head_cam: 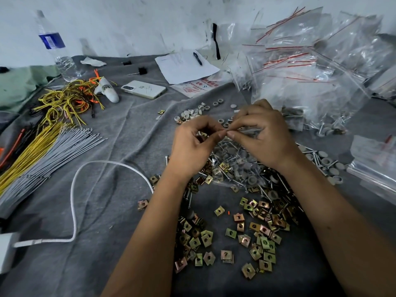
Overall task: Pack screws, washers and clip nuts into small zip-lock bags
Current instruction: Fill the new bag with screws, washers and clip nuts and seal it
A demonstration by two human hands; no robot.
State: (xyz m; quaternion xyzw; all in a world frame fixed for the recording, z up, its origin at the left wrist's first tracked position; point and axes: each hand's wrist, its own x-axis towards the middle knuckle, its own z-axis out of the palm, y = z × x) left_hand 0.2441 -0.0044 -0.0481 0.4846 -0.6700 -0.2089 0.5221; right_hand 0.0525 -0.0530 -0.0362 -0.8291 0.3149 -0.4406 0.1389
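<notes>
1. Work surface: a grey cloth (120,146) covers the table and runs back to a scuffed white wall (128,22). The widest bare patch of cloth lies left of the forearms, crossed by a looping white cable (74,202).
2. Left edge: bundles of yellow and grey wires (42,146) fan in from the left margin; a water bottle (56,48) stands upright behind them, near the wall.
3. Rear: a white phone (143,89) lies flat; behind it, a sheet of paper (184,67) carries a pen (197,58).
4. Right edge: a heap of filled and empty zip-lock bags (310,82) with red seal strips is stacked against the wall and closes off that side.
5. Task item: a small zip-lock bag (233,166), clear plastic, hangs below the hands at centre frame, above the loose parts. Grey washers and long screws show through it.
6. Left hand (192,146): thumb and forefinger pinch the top edge of the bag; the other fingers are curled.
7. Right hand (261,138): thumb and forefinger pinch the same top edge, tips touching those of the left hand.
8. Loose stock: brass-coloured clip nuts (252,230) lie scattered on the cloth between and beneath the forearms; grey washers (192,113) sit beyond the hands; screws (317,157) lie mixed with washers to the right of the right wrist.
</notes>
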